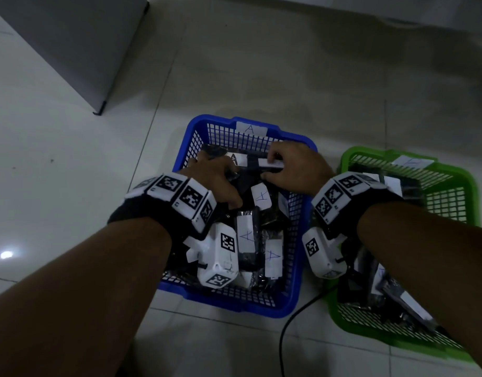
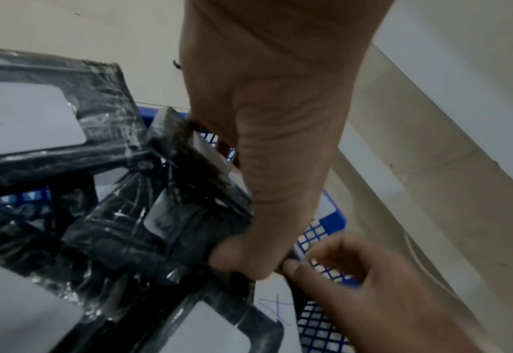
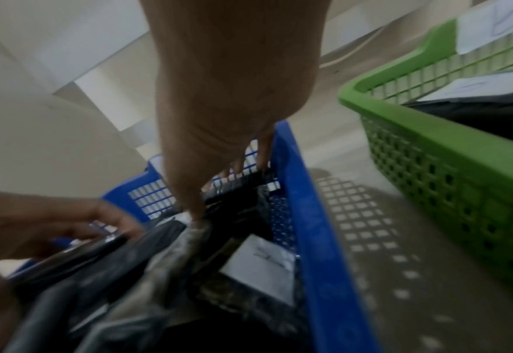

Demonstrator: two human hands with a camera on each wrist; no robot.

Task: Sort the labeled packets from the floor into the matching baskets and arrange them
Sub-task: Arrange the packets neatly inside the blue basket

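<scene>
A blue basket [image 1: 298, 268] tagged A holds several black wrapped packets with white A labels [image 1: 261, 197]. Both hands reach into its far end. My left hand [image 1: 215, 180] grips the left end of a black packet [image 1: 252, 161] that lies across the far side, and my right hand [image 1: 288, 167] pinches its right end by the white label. In the left wrist view the left hand [image 2: 264, 167] curls around that packet [image 2: 195, 172]. In the right wrist view the right hand's fingers [image 3: 195, 195] press on the black packet [image 3: 237, 191]. A green basket [image 1: 468, 191] on the right holds more packets.
A grey cabinet [image 1: 71, 44] stands at the back left on the pale tiled floor [image 1: 71, 172]. A black cable [image 1: 291, 330] runs along the floor between the two baskets. A wall base [image 1: 370, 12] crosses the far side.
</scene>
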